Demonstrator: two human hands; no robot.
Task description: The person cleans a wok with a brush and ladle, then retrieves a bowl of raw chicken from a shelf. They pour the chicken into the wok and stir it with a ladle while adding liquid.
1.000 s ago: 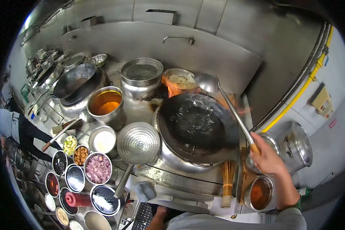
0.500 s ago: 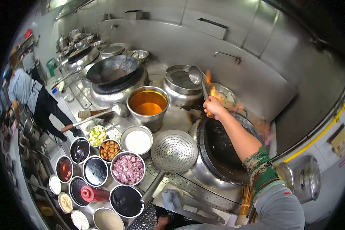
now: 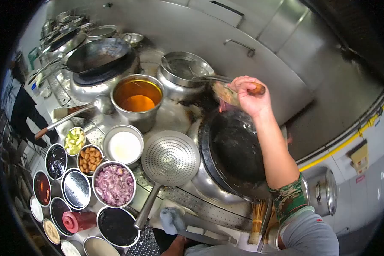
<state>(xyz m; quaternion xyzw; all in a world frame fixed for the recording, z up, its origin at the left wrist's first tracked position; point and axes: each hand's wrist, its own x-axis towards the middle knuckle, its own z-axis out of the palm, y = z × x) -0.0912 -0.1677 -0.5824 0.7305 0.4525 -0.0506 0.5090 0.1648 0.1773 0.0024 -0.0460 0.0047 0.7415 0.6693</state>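
My right hand (image 3: 252,96) is closed round the wooden handle of a ladle (image 3: 217,78), above the back edge of a black wok (image 3: 237,147). The ladle's bowl is over a round steel pot (image 3: 186,68) to the left. Behind my hand, a bowl of food (image 3: 226,93) is partly hidden, with a small flame below it. My left hand (image 3: 175,246) is at the bottom edge, near a grey cloth (image 3: 172,220); its fingers are hidden. A perforated strainer (image 3: 170,158) lies left of the wok.
A pot of orange oil (image 3: 137,102), a pot of white liquid (image 3: 123,146), chopped onions (image 3: 114,184) and several sauce containers stand at left. Another wok (image 3: 99,57) is behind them. A bamboo brush (image 3: 257,222) is at the front. A person (image 3: 21,102) stands far left.
My right hand has turned and swung the ladle from upright to pointing left, its bowl now over the round pot. The flames have shrunk. The view has shifted to the right.
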